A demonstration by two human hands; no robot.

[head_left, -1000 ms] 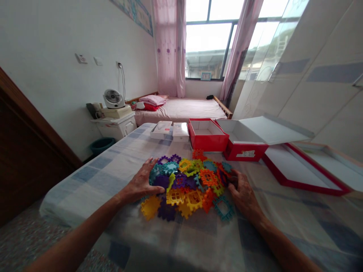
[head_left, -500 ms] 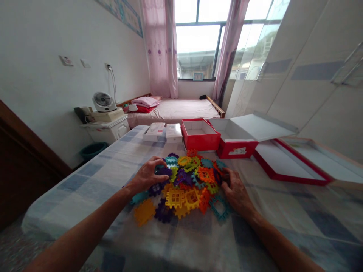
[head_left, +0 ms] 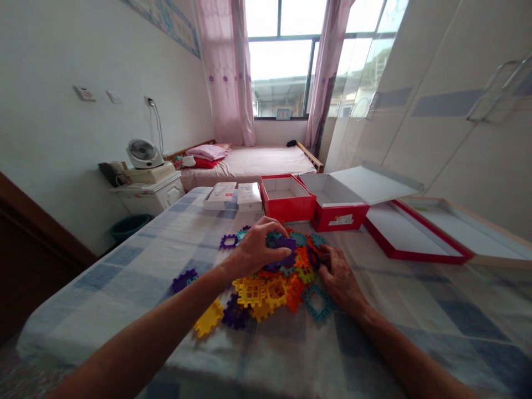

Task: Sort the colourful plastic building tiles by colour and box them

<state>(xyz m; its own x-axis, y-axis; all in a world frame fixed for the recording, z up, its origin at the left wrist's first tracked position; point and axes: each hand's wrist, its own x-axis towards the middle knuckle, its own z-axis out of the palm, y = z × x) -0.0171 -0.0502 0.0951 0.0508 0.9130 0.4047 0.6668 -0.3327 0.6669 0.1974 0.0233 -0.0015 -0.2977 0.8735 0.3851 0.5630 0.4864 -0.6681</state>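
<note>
My left hand (head_left: 255,246) reaches over a heap of interlocking plastic building tiles and pinches a purple tile (head_left: 290,244) between thumb and fingers. At the heap's right edge rests my right hand (head_left: 341,280), its fingers curled against a dark purple tile (head_left: 318,257), which they partly cover. An orange tile (head_left: 302,256) lies just left of those fingers. Nearer me are a yellow window-patterned tile (head_left: 251,292), a solid yellow tile (head_left: 209,319) and a teal frame tile (head_left: 316,302). My left hand and forearm hide part of the heap.
Behind the heap stand two white boxes (head_left: 249,196), an open red box (head_left: 288,206) and another red box with its lid up (head_left: 343,217). Shallow red-edged trays (head_left: 428,256) lie to the right. A checked cloth (head_left: 137,271) covers the table.
My left hand has moved right across the heap with a purple tile in its pinch, uncovering tiles at the left. My right hand stays by the right edge. The view has shifted slightly.
</note>
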